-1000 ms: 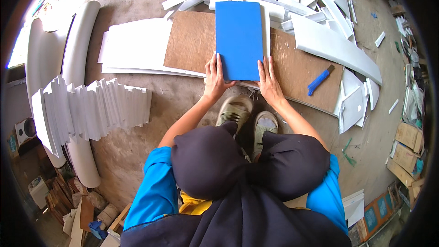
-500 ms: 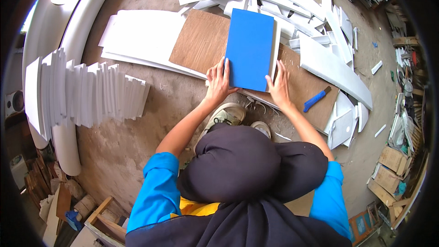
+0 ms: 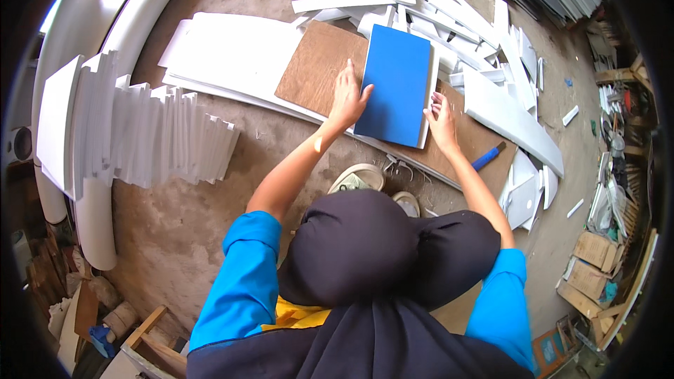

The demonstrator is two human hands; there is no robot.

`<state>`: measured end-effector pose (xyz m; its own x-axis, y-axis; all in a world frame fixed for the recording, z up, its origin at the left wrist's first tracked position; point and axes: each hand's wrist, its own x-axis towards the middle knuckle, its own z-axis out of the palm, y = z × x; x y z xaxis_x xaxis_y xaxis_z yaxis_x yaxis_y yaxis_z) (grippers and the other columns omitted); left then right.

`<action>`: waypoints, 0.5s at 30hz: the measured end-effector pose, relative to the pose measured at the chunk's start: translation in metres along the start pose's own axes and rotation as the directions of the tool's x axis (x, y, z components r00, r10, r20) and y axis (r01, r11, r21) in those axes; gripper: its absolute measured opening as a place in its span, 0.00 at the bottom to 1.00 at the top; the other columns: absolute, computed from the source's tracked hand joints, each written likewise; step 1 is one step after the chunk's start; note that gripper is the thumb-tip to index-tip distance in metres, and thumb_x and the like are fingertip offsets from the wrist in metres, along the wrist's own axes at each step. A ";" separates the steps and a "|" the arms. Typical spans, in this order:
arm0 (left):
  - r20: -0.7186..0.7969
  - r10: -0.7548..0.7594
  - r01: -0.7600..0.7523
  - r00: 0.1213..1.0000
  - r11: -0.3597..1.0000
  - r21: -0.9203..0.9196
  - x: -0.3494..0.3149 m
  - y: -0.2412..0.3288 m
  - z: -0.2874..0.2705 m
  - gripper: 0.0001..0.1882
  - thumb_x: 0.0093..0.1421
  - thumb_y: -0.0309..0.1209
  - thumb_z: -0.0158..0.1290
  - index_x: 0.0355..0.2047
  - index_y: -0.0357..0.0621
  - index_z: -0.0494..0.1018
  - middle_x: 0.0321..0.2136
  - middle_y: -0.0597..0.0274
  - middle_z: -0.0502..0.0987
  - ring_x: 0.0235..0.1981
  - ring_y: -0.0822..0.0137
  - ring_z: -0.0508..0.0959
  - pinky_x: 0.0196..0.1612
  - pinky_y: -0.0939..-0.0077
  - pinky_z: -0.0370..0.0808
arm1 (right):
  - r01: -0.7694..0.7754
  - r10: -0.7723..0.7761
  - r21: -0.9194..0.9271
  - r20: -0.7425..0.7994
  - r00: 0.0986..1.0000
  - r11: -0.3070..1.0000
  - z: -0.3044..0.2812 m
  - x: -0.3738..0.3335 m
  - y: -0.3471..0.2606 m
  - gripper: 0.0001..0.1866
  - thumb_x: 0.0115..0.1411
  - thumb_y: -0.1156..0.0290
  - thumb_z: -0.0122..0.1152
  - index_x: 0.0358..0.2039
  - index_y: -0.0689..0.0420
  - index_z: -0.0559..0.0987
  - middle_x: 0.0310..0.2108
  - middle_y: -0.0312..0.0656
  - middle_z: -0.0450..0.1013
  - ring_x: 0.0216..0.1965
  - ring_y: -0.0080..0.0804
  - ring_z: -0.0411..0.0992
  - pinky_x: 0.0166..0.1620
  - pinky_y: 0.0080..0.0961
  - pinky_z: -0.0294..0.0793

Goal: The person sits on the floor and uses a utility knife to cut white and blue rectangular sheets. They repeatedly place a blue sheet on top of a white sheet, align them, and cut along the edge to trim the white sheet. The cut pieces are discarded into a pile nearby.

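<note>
A flat blue rectangular panel [image 3: 394, 88] lies over a white sheet [image 3: 432, 91], whose edge shows along its right side. Both rest on brown wooden boards on the floor. My left hand [image 3: 346, 100] is open, its fingers stretched over the left brown board [image 3: 316, 63] and its thumb at the blue panel's left edge. Beside the white sheet's right edge is my right hand [image 3: 442, 125], fingers loosely bent and thumb close to that edge. A blue-handled cutter knife [image 3: 489, 157] lies on the right brown board [image 3: 463, 142], right of my right forearm.
Large white sheets [image 3: 232, 52] lie left of the boards. White offcuts [image 3: 456, 17] are heaped behind and to the right. A row of upright white panels [image 3: 151, 133] stands at left, near long white rolls [image 3: 144, 17]. Cardboard boxes [image 3: 593, 260] sit at far right.
My left hand has shifted up along the blue panel's left side, fingers now on the brown board. My right hand's fingers have curled in at the sheet's right edge. The view has shifted slightly.
</note>
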<state>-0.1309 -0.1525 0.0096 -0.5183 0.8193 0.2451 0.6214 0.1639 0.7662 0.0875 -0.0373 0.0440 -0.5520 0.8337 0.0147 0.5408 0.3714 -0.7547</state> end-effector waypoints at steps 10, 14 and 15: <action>-0.073 -0.009 0.006 0.997 0.999 -0.039 0.075 0.002 0.036 0.36 0.55 0.32 0.48 0.57 0.27 0.42 0.54 0.36 0.53 0.57 0.45 0.52 0.59 0.56 0.47 | 0.097 -0.094 0.046 -0.068 0.993 0.994 0.045 0.006 -0.022 0.33 0.53 0.75 0.56 0.56 0.64 0.52 0.60 0.50 0.47 0.61 0.40 0.47 0.61 0.34 0.46; -0.037 0.069 -0.066 0.997 0.994 0.092 0.077 -0.001 0.041 0.34 0.56 0.30 0.47 0.57 0.28 0.43 0.54 0.37 0.54 0.57 0.45 0.53 0.60 0.57 0.47 | 0.073 -0.073 0.002 -0.028 0.997 0.997 0.044 0.010 -0.033 0.31 0.54 0.73 0.54 0.55 0.61 0.53 0.60 0.52 0.44 0.61 0.46 0.46 0.60 0.37 0.48; -0.029 0.079 -0.075 0.996 0.990 0.116 0.078 -0.001 0.041 0.34 0.56 0.30 0.46 0.57 0.28 0.42 0.54 0.38 0.54 0.57 0.45 0.54 0.60 0.57 0.47 | 0.073 -0.073 0.000 -0.024 0.997 0.997 0.043 0.011 -0.033 0.30 0.54 0.73 0.54 0.55 0.61 0.53 0.60 0.52 0.44 0.61 0.47 0.45 0.60 0.37 0.48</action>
<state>-0.1477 -0.0662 0.0034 -0.4845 0.8134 0.3220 0.7227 0.1647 0.6712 0.0366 -0.0580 0.0408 -0.5748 0.8139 0.0848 0.4995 0.4311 -0.7515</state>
